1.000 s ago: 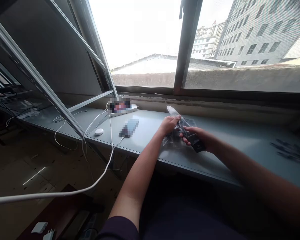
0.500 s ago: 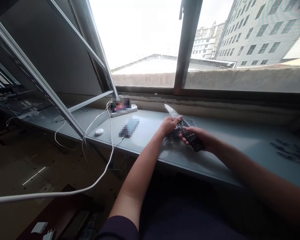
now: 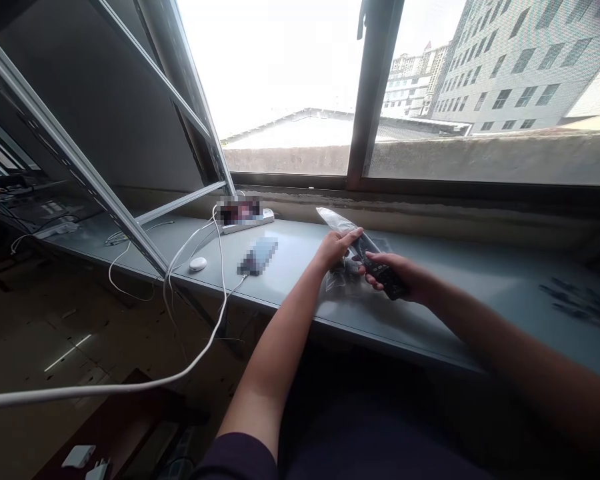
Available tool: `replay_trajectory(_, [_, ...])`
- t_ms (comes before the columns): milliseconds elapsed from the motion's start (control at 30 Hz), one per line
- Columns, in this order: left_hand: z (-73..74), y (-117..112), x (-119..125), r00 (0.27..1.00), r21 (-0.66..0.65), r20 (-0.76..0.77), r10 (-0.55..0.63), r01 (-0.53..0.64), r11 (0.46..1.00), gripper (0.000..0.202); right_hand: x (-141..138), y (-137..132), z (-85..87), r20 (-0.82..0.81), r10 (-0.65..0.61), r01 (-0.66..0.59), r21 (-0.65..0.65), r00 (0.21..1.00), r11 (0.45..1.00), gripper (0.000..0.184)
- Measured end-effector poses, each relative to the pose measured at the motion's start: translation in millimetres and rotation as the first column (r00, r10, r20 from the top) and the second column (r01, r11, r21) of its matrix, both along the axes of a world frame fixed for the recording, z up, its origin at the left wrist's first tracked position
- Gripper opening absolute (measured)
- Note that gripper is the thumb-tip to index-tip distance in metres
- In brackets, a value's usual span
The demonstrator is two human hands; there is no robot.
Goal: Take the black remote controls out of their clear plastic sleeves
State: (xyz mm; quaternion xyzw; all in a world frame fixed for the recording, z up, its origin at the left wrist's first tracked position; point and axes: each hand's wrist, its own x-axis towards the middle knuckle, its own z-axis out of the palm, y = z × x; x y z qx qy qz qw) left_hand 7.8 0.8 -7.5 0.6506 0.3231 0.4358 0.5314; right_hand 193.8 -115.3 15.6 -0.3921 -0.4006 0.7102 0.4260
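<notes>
My right hand (image 3: 400, 275) is closed around the near end of a black remote control (image 3: 387, 279) with light buttons. The remote points up and left, its far part covered by a clear plastic bag (image 3: 337, 221). Pinched between the fingers and thumb of my left hand (image 3: 336, 247) is that bag, whose pale tip sticks out beyond the hand toward the window. Below both hands, more crumpled clear plastic (image 3: 341, 279) rests on the table. How far the remote reaches inside the bag is partly hidden by my left hand.
The grey table (image 3: 300, 283) runs under the window. On it lie a pixelated phone-like item (image 3: 259, 256) with a cable, a round white object (image 3: 198, 264) and a power strip (image 3: 267, 217). A white cable (image 3: 200, 363) loops in front. Dark blurred strips (image 3: 583, 301) lie at right.
The bag's tip has shifted left, and more of the remote's dark length shows through the plastic. My left hand moved slightly left; my right hand stays nearly in place.
</notes>
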Motion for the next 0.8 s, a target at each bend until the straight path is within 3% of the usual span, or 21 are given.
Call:
replay_trajectory(67, [-0.4,5.5,-0.1,0.998,0.005,0.061,0.015,-0.015,1.0,0.057,2.2,1.4,-1.5,0.008,-0.001,0.001,0.008,1.0,1.0,0.012])
replay_trajectory(167, [-0.3,15.1,-4.8,0.953,-0.024,0.211,0.216,-0.216,0.976,0.054,6.6,3.6,-2.9,0.03,-0.01,0.01,0.018,1.0,1.0,0.014])
replay_trajectory(267, [0.8,22.7,-12.3,0.835,-0.148,0.283,0.471,-0.448,0.882,0.053,9.7,6.3,-3.1,0.012,-0.11,0.11,0.051,0.994,0.993,0.012])
replay_trajectory(367, [3.7,24.8,-16.0,0.769,-0.273,0.269,0.579,-0.516,0.812,0.05,9.8,9.1,-2.7,-0.053,-0.232,0.236,0.086,0.971,0.968,0.007])
replay_trajectory(467, [8.1,19.9,-13.5,0.798,-0.329,0.3,0.523,-0.428,0.842,0.041,6.9,9.5,-1.4,-0.095,-0.238,0.247,0.094,0.967,0.964,0.015])
replay_trajectory(633, [10.9,4.9,-5.6,0.917,-0.274,0.358,0.175,-0.076,0.959,0.042,1.2,4.9,1.8,-0.126,-0.221,0.237,0.131,0.967,0.963,0.029])
replay_trajectory(700, [9.2,1.8,-4.2,0.93,-0.23,0.36,0.077,0.009,0.973,0.048,0.5,3.8,2.3,-0.118,-0.229,0.246,0.155,0.966,0.957,0.028])
replay_trajectory(800, [6.4,3.3,-4.6,0.935,-0.211,0.353,0.021,0.058,0.976,0.048,0.6,4.4,1.4,-0.093,-0.26,0.272,0.148,0.961,0.951,0.023])
